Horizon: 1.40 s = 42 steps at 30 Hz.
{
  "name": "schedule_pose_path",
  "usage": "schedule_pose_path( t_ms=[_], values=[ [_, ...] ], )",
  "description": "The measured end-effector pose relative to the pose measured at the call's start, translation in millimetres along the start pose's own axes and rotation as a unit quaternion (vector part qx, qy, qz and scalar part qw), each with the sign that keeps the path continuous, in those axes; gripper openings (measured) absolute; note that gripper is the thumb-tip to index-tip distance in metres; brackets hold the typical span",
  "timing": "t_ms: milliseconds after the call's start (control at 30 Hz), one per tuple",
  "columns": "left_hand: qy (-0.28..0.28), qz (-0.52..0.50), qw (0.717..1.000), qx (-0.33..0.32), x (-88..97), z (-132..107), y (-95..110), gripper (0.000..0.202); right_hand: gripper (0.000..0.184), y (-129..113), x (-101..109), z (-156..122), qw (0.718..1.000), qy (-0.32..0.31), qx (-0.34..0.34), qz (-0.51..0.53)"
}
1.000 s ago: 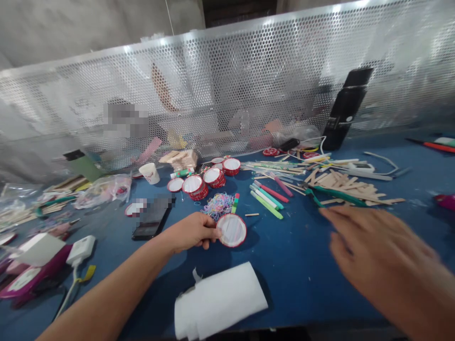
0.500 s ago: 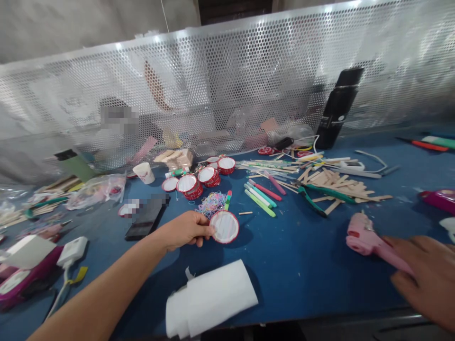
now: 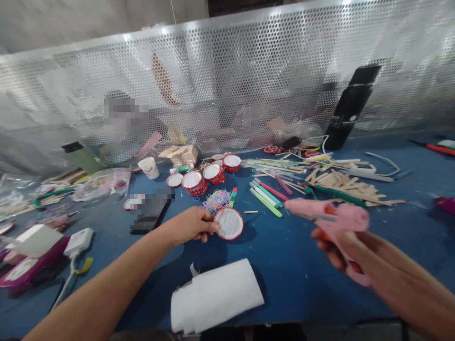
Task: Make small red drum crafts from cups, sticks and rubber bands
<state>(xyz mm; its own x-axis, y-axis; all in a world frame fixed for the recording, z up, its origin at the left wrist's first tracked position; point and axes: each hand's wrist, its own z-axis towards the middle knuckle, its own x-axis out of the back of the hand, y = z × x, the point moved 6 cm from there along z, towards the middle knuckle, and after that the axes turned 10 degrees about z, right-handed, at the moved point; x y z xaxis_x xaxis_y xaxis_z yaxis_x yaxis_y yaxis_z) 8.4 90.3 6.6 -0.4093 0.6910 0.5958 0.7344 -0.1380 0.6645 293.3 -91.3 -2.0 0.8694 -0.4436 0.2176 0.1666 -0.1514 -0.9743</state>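
A: Report both hands.

B: My left hand (image 3: pixel 194 225) is closed in a pinch, thumb uppermost, on the left rim of the disc (image 3: pixel 229 223). The disc lies mid-view, just on the near side of the bands (image 3: pixel 216 201). My right hand (image 3: pixel 369 258) is wrapped around the handle of the glue gun (image 3: pixel 309 208), its nozzle pointing left beside the pens (image 3: pixel 266 203).

A: How should the step be performed?

B: In my judgement:
1. Grip the disc by its rim only, with the pale face level.
2. Set the fingers clear of the nozzle's line.
3. Carry the nozzle clear of the pens and over the roll (image 3: pixel 218 296) without touching either.
4. Steady the nozzle before applying pressure; squeeze lightly and evenly.

A: List what cannot be confirmed.

B: The disc's underside is hidden; I cannot tell whether it touches the table (image 3: pixel 284 284). The nozzle is blurred, so the condition of its tip is unclear. My fingers obscure the trigger; I cannot tell whether it is pressed. The phone (image 3: pixel 156 213) is partly masked. The purple item (image 3: pixel 446 205) is cut off at the right edge.
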Motion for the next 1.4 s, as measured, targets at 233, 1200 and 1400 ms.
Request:
schedule_pose_path(
  t_ms=[233, 1200, 1400],
  values=[
    [-0.006, -0.001, 1.000, -0.010, 0.9, 3, -4, 0.033, 0.060, -20, -57, 21, 0.988, -0.152, 0.002, 0.017],
    [-0.007, -0.023, 1.000, -0.012, 0.7, 1, -2, 0.031, 0.051, -14, -68, 43, 0.986, -0.160, -0.005, -0.053],
    [-0.010, -0.013, 1.000, -0.011, 1.0, 3, -3, 0.034, 0.052, -12, -65, 44, 0.986, -0.153, 0.000, -0.059]
  ],
)
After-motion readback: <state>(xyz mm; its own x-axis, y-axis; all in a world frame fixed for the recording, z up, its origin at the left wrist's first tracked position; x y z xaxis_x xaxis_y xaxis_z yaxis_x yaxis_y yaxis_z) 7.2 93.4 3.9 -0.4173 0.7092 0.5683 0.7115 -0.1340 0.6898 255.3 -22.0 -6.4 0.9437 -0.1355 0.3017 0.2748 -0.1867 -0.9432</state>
